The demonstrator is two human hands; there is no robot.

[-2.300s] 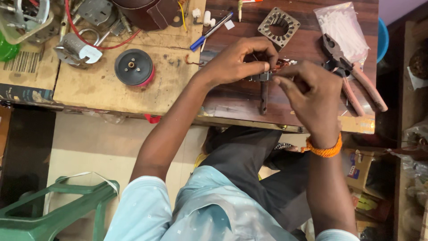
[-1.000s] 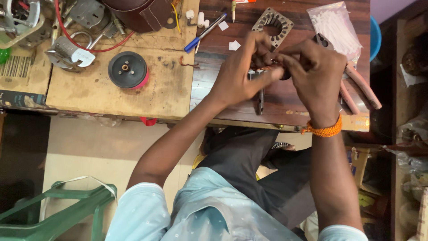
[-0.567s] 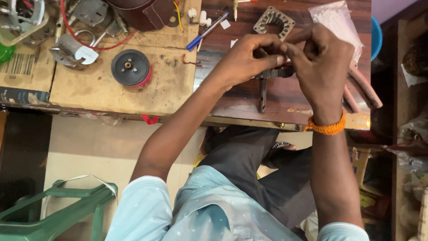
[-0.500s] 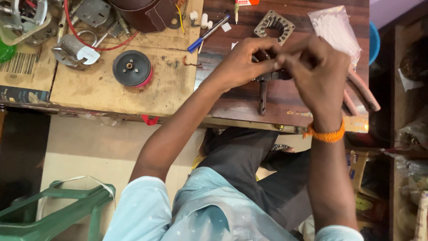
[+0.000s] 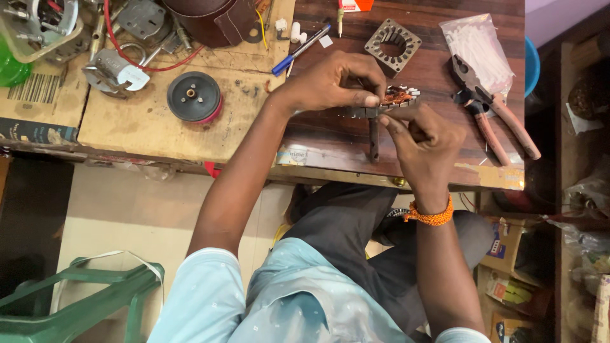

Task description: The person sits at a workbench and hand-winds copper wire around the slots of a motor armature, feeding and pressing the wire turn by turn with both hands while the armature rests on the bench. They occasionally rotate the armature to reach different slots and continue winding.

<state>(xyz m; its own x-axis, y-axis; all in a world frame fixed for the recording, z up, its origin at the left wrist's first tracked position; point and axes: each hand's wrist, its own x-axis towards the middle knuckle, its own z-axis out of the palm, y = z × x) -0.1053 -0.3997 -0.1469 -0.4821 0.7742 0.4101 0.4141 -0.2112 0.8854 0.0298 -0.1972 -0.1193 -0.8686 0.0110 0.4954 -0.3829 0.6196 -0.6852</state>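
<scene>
Upper centre of the head view: a small wound part with copper-coloured coil (image 5: 399,96) is pinched between both hands just above the dark bench (image 5: 330,136). Left hand (image 5: 333,82) is closed on it from the left side of the frame, thumb and fingertips clamped on a grey strip-like end. Right hand (image 5: 419,136) comes up from below and right, fingertips closed on the same part's underside. Both grips are clenched on the part, none released.

Key relation: the part's long axis is seen running roughly left-right, tilted slightly up toward the right. It lies at the fingertips of both hands, up and left of the right palm, right of the left palm. Left hand's fingers cover more of it; neither hand is clearly nearer.

A dark slim tool (image 5: 373,136) is seen pointing down the frame from under the part; whether it is held or lying on the bench cannot be told.

Nearby, untouched: square laminated metal frame (image 5: 393,47) above the hands, pliers with reddish handles (image 5: 492,111) to the right, clear plastic bag (image 5: 476,47) at upper right, blue pen (image 5: 302,49) upper centre, black pulley wheel (image 5: 194,96) on the lighter board at left.
</scene>
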